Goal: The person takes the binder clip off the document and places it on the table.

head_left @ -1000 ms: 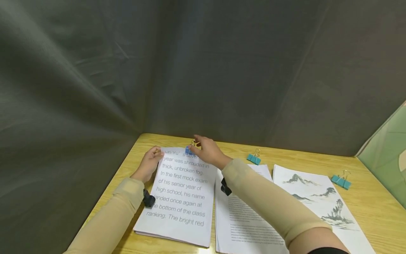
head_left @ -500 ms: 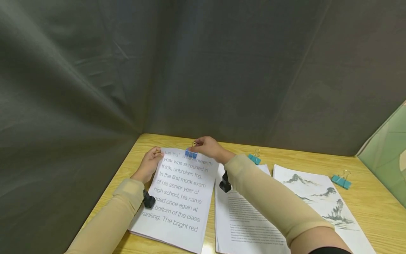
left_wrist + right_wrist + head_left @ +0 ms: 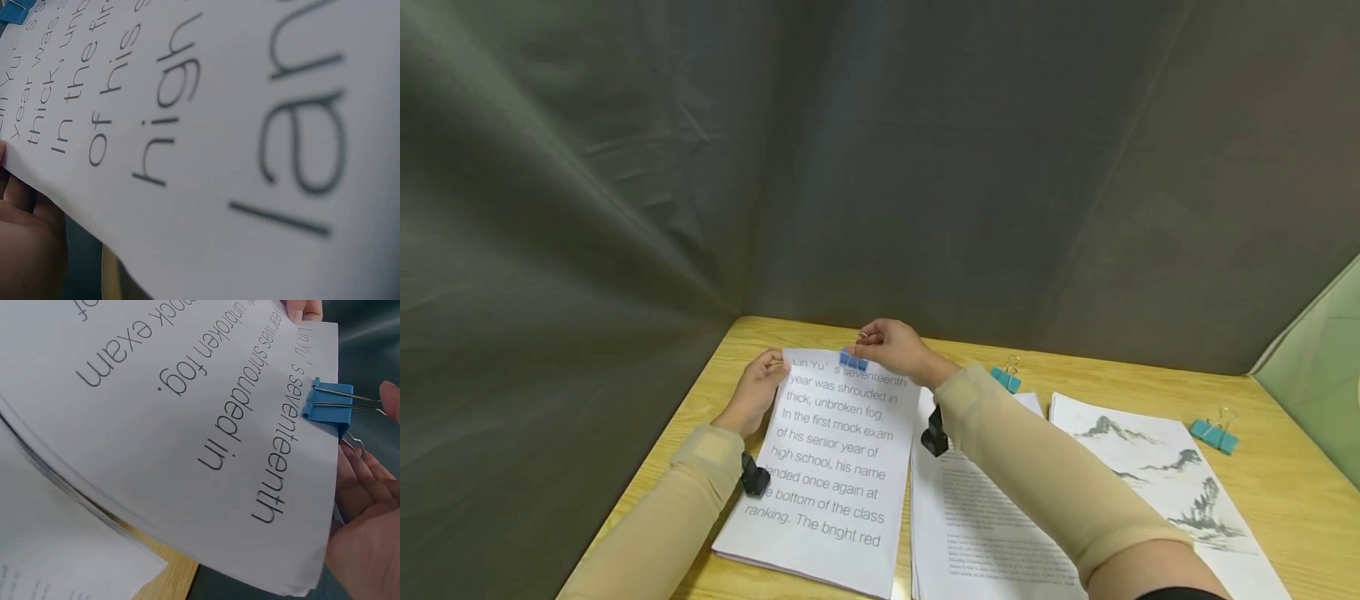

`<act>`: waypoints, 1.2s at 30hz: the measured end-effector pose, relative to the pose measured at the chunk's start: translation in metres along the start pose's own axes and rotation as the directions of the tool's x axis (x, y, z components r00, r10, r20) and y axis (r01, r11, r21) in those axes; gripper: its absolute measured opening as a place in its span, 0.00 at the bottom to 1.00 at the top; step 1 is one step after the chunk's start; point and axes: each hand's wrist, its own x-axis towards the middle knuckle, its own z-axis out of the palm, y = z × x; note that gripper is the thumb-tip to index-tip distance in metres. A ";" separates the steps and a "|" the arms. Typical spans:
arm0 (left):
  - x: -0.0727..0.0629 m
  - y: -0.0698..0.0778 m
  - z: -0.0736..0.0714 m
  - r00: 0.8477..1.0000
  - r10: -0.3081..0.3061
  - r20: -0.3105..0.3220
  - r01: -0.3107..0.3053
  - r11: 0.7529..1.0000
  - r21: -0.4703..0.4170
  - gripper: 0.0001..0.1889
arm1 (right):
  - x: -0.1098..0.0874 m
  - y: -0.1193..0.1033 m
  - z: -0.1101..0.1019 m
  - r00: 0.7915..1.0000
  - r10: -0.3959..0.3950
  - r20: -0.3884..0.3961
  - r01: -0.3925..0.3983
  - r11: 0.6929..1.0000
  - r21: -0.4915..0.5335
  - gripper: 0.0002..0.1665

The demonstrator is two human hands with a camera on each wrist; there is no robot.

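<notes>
A stack of printed sheets (image 3: 835, 467) with large text is tilted up at its far end, at the left of the table in the head view. My left hand (image 3: 752, 393) pinches its upper left corner. On the middle of the top edge sits a blue binder clip (image 3: 331, 403), its body over the paper. My right hand (image 3: 897, 350) holds this clip by its wire handles; in the right wrist view the thumb (image 3: 390, 400) is at the front handle and the fingers are behind the other. The left wrist view shows mostly paper, with part of the left hand (image 3: 28, 237).
To the right lie a stack of small-print pages (image 3: 985, 508), partly under my right forearm, and a stack topped by a mountain ink painting (image 3: 1150, 442). Teal binder clips stand beyond them, one near the middle (image 3: 1006, 380) and one at the right (image 3: 1214, 435). A dark curtain (image 3: 925, 167) hangs behind.
My right fingers have drawn in at the clip's handles, and more of its blue body shows. The stack's lower end swung left, then back right. The left hand keeps its corner grip.
</notes>
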 end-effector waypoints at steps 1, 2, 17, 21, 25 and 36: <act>0.000 0.000 0.000 1.000 0.003 0.004 -0.003 1.000 0.003 0.06 | -0.001 0.000 0.000 1.000 -0.003 -0.003 0.003 1.000 -0.001 0.22; 0.000 -0.001 0.000 1.000 0.003 0.006 -0.003 1.000 0.006 0.06 | -0.001 0.000 0.000 1.000 -0.007 -0.007 0.007 1.000 -0.003 0.22; 0.002 -0.003 -0.002 0.999 -0.036 0.025 0.034 0.998 0.051 0.06 | 0.001 0.008 0.008 0.988 -0.044 -0.148 0.069 0.984 0.166 0.24; 0.002 -0.001 -0.002 0.999 -0.027 0.016 0.026 0.997 0.073 0.06 | 0.001 0.008 0.006 0.978 -0.063 -0.201 0.103 0.975 0.199 0.27; 0.003 0.000 -0.002 0.999 -0.054 -0.008 0.054 0.994 0.094 0.07 | 0.001 0.010 0.001 0.969 -0.061 -0.241 0.111 0.973 0.201 0.26; 0.004 -0.004 -0.004 0.992 -0.124 -0.023 0.126 0.980 0.156 0.10 | -0.002 0.031 -0.017 0.963 0.076 -0.259 -0.015 0.973 0.231 0.31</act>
